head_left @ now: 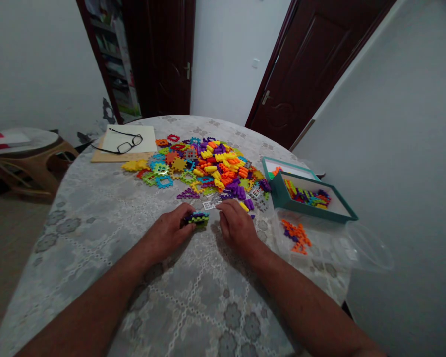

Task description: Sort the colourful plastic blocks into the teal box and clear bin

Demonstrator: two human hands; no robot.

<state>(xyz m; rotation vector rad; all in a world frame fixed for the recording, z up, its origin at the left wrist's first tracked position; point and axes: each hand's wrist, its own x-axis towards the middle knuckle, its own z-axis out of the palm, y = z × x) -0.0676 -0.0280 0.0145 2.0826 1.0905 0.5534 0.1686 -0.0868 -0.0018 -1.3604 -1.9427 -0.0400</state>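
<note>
My left hand (169,232) rests on the table with its fingers curled round a small stack of joined plastic pieces (196,218), green, yellow and dark blue. To the right of that stack my right hand (236,225) lies knuckles up, fingers curled under; what they hold is hidden. Just beyond both hands spreads a large pile of colourful interlocking pieces (204,166), orange, yellow, purple, green and blue. A few grey grid pieces (209,204) lie between the pile and my hands.
A round table with a grey lace-patterned cloth (107,213). A teal box (312,198) holds more pieces at the right, its lid behind it. A clear plastic tub (319,243) holds orange pieces. Glasses (124,144) lie on paper at the far left. A wooden stool stands beyond the left edge.
</note>
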